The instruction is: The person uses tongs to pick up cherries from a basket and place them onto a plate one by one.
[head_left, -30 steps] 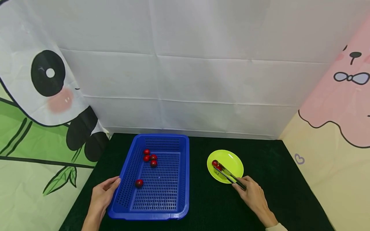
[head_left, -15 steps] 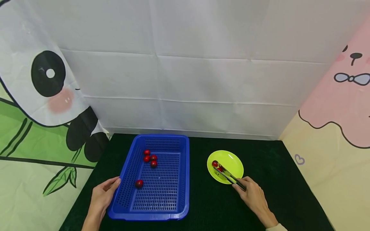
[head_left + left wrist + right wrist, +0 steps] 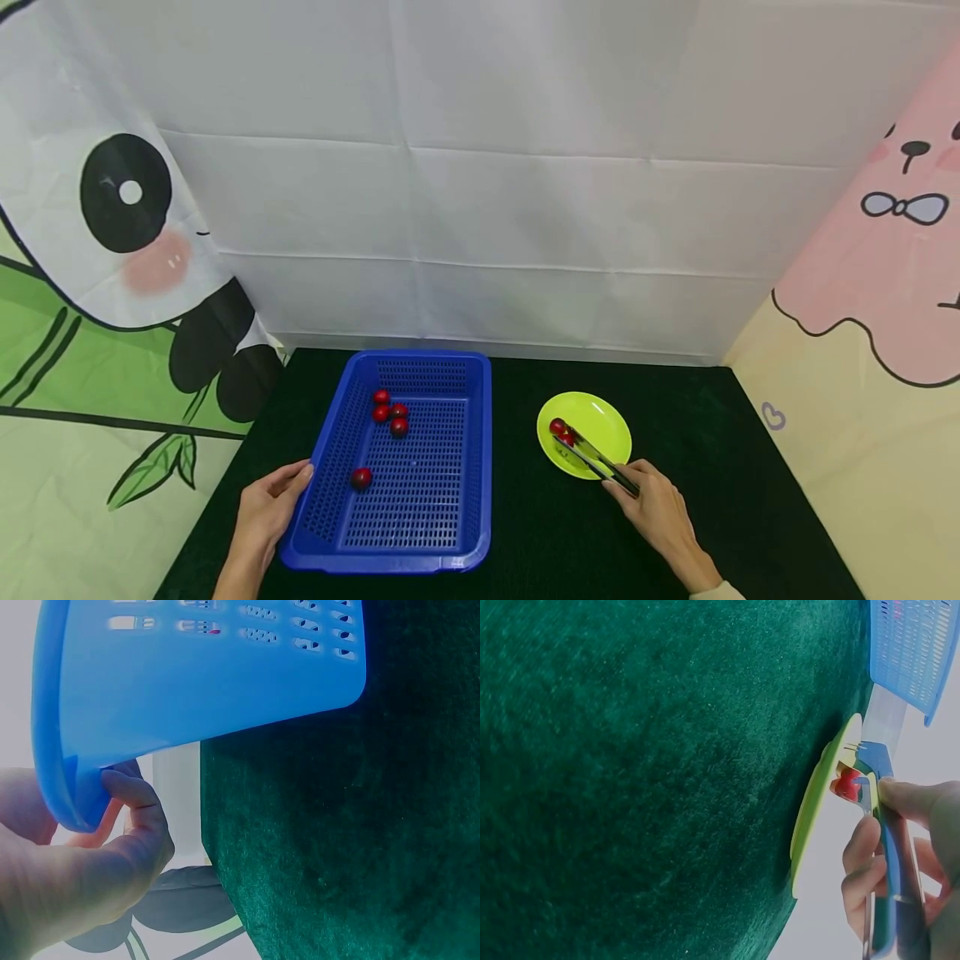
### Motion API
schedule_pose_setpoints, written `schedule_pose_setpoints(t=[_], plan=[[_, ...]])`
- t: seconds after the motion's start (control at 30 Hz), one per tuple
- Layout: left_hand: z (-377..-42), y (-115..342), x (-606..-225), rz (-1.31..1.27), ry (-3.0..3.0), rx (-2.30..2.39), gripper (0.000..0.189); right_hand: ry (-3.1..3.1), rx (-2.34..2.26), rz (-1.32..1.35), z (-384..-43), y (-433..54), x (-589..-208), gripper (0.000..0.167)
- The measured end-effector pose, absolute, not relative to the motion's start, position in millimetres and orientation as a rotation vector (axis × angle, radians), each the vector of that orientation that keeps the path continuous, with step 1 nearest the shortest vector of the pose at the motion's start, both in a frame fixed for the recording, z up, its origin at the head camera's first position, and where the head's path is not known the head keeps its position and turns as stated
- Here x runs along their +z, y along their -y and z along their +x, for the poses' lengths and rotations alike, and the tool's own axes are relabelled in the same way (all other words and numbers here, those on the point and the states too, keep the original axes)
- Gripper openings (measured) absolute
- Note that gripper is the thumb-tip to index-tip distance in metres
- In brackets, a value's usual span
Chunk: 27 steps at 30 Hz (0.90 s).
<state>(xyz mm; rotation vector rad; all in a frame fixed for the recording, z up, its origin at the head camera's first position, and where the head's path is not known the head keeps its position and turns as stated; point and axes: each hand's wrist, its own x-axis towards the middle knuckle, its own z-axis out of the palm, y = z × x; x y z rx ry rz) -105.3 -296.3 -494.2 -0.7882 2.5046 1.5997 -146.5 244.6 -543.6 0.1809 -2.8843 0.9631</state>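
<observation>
My left hand [image 3: 262,517] pinches the left rim of a blue perforated plastic basket [image 3: 476,533]; the left wrist view shows curled fingers and thumb at the basket rim [image 3: 46,750]. Several small red tomatoes lie inside, most in a cluster [image 3: 399,427] and one tomato [image 3: 362,477] apart. My right hand [image 3: 660,512] grips a pair of tongs [image 3: 624,481], whose tips reach over a yellow-green plate [image 3: 611,421]. On the plate one tomato [image 3: 557,427] lies beside the tips and another tomato [image 3: 568,438] sits between them, partly hidden. Whether the tongs squeeze it I cannot tell.
Dark green cloth [image 3: 517,517] covers the table. Behind it hangs a white sheet [image 3: 510,208], with a panda print [image 3: 165,275] on the left and a pink animal print [image 3: 885,275] on the right. The plate stands to the right of the basket.
</observation>
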Motion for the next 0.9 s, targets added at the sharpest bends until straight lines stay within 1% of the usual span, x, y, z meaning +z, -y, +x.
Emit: schedule_pose_setpoints(t=[0.5, 0.9], plan=[[-104.6, 296.4, -492.4, -0.769, -2.504, 1.595, 0.064, 2.825, 0.919, 0.217, -145.5, -246.3, -530.0, 0.033], [-102.8, 297.0, -492.9, -0.758, -2.520, 1.599, 0.063, 2.742, 0.900, 0.314, -154.3, -240.7, -514.1, 0.034]])
